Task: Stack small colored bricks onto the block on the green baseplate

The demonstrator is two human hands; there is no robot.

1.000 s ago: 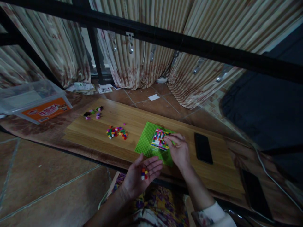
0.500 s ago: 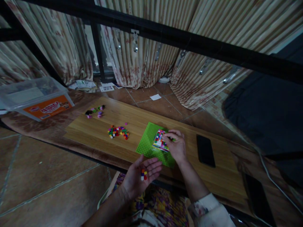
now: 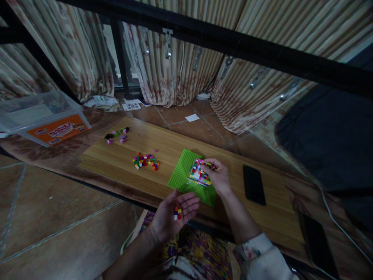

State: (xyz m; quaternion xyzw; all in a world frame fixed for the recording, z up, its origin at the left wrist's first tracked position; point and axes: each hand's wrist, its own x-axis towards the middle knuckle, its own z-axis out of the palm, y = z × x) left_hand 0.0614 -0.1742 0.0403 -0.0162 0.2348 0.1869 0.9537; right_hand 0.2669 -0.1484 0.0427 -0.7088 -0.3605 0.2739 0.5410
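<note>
A green studded baseplate (image 3: 180, 177) lies on a low wooden board (image 3: 122, 163). On it stands a small block of many-coloured bricks (image 3: 199, 174). My right hand (image 3: 218, 177) rests on the right side of that block, fingertips pressed to its far edge. My left hand (image 3: 171, 216) hovers palm up before the board's near edge, fingers loosely curled, with a few small coloured bricks (image 3: 176, 212) lying in the palm.
A heap of loose coloured bricks (image 3: 145, 161) and a smaller purple and black group (image 3: 117, 135) lie further left on the board. A black phone (image 3: 254, 184) lies right of the baseplate. A clear plastic box (image 3: 43, 116) stands at far left; curtains hang behind.
My right hand has shifted a little up and to the far edge of the brick block. My left hand has stayed palm up with the bricks in it.
</note>
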